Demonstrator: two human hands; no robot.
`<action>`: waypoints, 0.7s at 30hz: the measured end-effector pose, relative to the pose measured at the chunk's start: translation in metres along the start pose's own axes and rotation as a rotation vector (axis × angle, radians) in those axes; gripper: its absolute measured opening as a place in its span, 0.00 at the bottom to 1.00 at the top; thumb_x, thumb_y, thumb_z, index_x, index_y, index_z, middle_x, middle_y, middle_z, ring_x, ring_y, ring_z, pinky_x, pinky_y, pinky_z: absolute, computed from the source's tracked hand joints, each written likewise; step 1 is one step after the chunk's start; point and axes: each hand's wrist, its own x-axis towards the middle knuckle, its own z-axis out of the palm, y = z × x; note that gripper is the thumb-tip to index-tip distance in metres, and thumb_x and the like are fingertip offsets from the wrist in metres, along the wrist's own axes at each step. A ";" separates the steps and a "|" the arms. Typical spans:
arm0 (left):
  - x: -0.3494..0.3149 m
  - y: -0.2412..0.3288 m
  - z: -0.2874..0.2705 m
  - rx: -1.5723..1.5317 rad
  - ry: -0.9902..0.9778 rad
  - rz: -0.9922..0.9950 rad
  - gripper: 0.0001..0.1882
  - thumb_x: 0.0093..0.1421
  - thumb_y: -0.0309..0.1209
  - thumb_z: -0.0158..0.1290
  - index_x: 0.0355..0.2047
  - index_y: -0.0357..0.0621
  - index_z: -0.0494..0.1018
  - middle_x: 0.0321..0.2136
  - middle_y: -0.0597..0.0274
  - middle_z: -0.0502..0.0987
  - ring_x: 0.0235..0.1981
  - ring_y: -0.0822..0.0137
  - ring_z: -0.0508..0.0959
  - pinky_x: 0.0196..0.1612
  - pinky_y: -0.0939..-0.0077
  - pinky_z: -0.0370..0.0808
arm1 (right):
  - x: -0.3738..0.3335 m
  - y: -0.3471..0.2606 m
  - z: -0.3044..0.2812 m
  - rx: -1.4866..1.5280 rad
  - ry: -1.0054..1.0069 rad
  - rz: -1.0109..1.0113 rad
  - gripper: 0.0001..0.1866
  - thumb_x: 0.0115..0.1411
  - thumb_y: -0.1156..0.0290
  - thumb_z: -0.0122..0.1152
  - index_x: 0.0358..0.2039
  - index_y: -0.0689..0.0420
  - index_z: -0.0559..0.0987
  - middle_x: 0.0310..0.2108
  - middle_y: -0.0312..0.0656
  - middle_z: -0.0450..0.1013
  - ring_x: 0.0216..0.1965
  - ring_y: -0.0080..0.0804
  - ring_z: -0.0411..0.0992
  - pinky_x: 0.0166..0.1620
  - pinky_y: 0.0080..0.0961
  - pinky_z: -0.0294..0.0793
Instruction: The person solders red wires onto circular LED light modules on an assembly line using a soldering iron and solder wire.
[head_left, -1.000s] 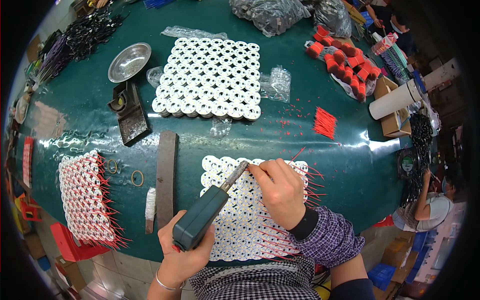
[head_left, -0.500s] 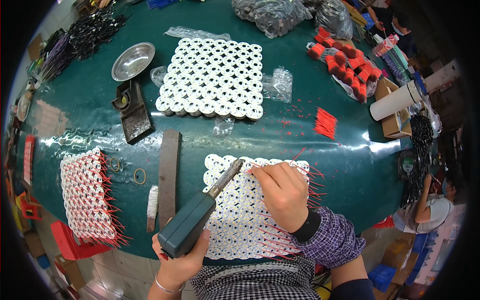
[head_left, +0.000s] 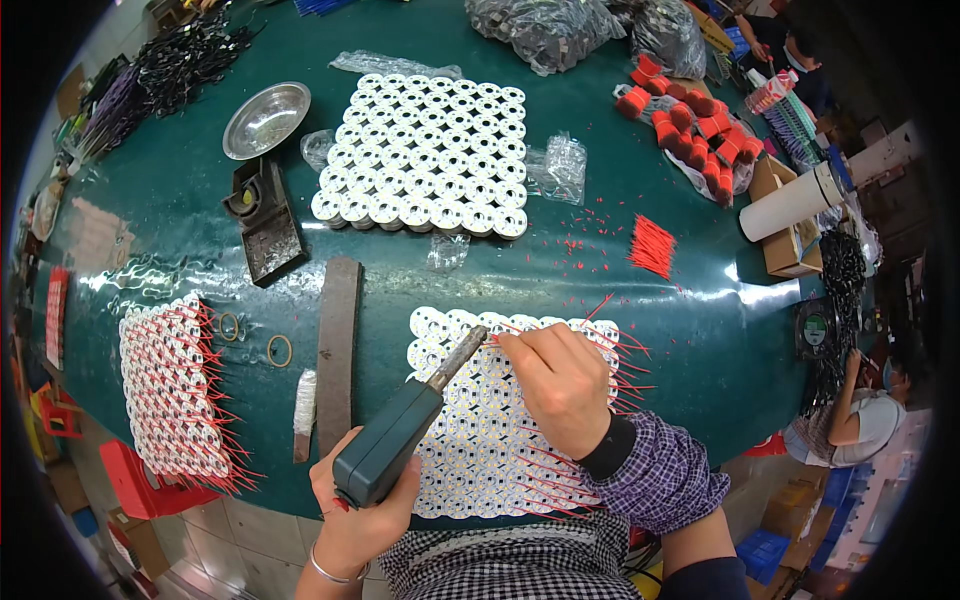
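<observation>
A dark green soldering gun [head_left: 388, 440] is gripped in my left hand [head_left: 365, 505], its metal barrel slanting up and to the right. The barrel's end lies over the upper part of a sheet of round white circuit boards [head_left: 465, 430]. Beside that end, my right hand [head_left: 562, 385] is closed in a pinch on a thin red wire [head_left: 494, 341], mostly hidden by the fingers. More red wires [head_left: 632, 375] stick out from the sheet's right edge and lower right part.
Farther back stands a stack of round white boards [head_left: 425, 150]. Cut red wires [head_left: 652, 246] lie to the right. A metal bar [head_left: 339, 350], a black tray [head_left: 268, 225], a steel bowl [head_left: 267, 121] and a wired board sheet [head_left: 170, 390] are on the left. Red wire bundles [head_left: 700, 130] lie far right.
The soldering gun and my left hand have shifted slightly right, and the barrel's end has dropped a little. My right hand has moved slightly left, with its fingers still pinched.
</observation>
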 end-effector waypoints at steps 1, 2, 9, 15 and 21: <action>0.001 0.001 0.001 0.009 -0.001 0.002 0.09 0.50 0.18 0.63 0.33 0.31 0.79 0.27 0.60 0.79 0.24 0.76 0.76 0.26 0.79 0.71 | 0.000 0.000 0.000 0.000 0.000 0.000 0.17 0.46 0.82 0.65 0.39 0.62 0.82 0.30 0.39 0.75 0.31 0.36 0.74 0.33 0.33 0.72; 0.001 0.001 0.001 0.018 -0.003 0.005 0.08 0.51 0.18 0.63 0.33 0.32 0.79 0.26 0.60 0.79 0.23 0.76 0.76 0.26 0.80 0.71 | 0.000 0.000 0.000 -0.003 -0.004 0.000 0.16 0.46 0.82 0.65 0.39 0.62 0.82 0.30 0.39 0.75 0.31 0.36 0.74 0.33 0.33 0.72; 0.001 -0.002 0.001 -0.009 -0.009 0.002 0.09 0.51 0.17 0.63 0.34 0.32 0.79 0.26 0.60 0.78 0.23 0.76 0.76 0.26 0.80 0.70 | 0.000 -0.001 0.002 -0.045 -0.009 -0.018 0.16 0.47 0.80 0.65 0.39 0.62 0.82 0.29 0.38 0.74 0.30 0.35 0.73 0.33 0.32 0.71; 0.002 0.003 0.001 0.034 0.003 0.038 0.08 0.51 0.18 0.63 0.33 0.32 0.79 0.26 0.60 0.78 0.23 0.76 0.76 0.26 0.80 0.71 | 0.001 -0.002 0.001 -0.067 -0.041 -0.018 0.16 0.47 0.80 0.65 0.39 0.62 0.83 0.28 0.38 0.73 0.31 0.34 0.73 0.33 0.32 0.71; 0.002 0.002 0.001 0.020 -0.027 -0.035 0.08 0.51 0.18 0.63 0.32 0.32 0.79 0.25 0.61 0.78 0.23 0.77 0.76 0.26 0.80 0.71 | 0.001 -0.003 0.001 -0.060 -0.038 -0.024 0.15 0.47 0.80 0.65 0.39 0.62 0.83 0.28 0.37 0.73 0.31 0.34 0.73 0.34 0.32 0.70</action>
